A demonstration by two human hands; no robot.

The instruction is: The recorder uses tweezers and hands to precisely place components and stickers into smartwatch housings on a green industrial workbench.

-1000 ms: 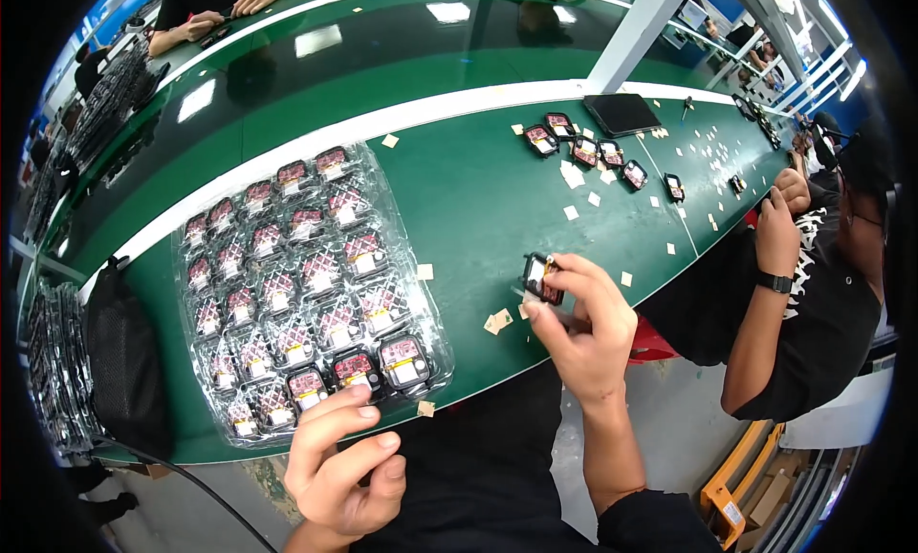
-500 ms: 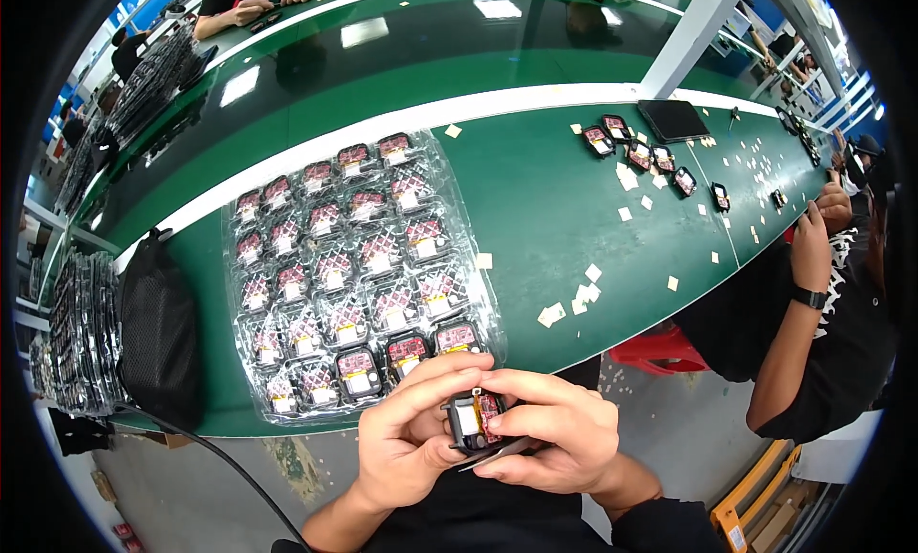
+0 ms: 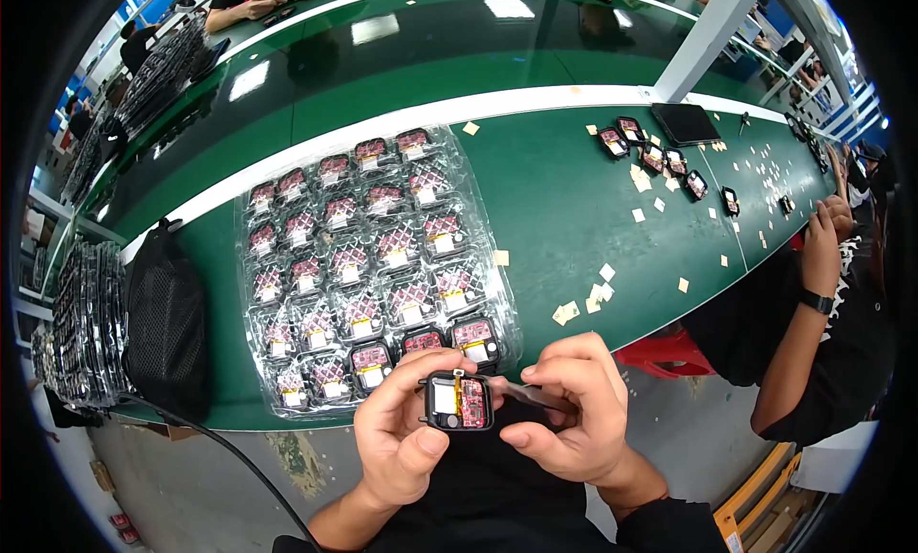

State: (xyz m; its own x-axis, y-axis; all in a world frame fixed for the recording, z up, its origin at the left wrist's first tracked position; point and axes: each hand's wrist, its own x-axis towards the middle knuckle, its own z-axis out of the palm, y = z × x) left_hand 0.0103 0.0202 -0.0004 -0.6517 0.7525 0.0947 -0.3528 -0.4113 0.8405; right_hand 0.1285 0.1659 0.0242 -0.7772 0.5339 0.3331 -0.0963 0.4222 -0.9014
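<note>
My left hand [image 3: 397,436] grips a small black watch-like case [image 3: 458,401] between thumb and fingers, its open side facing up. Inside it show a red circuit board, a whitish block and a yellow strip. Just to the right, my right hand [image 3: 580,414] is closed around a slim grey metal tool [image 3: 532,396]. The tool's tip reaches toward the case's right edge; whether it touches cannot be made out. Past my hands lies a clear plastic tray [image 3: 504,295] holding rows of similar cases, the nearest ones partly hidden by my left hand.
Several loose cases [image 3: 653,159] and scattered pale paper squares [image 3: 606,272] lie on the green table [image 3: 545,199]. A black tablet-like slab [image 3: 686,124] rests by a white post. At left are a black mesh bag [image 3: 167,328] and stacked trays [image 3: 91,324]. A co-worker's arm [image 3: 808,333] is at right.
My right hand has drawn away to the right from the case, bringing the metal tool into plainer sight. The case in my left hand has shifted slightly left and up. The view has moved a little.
</note>
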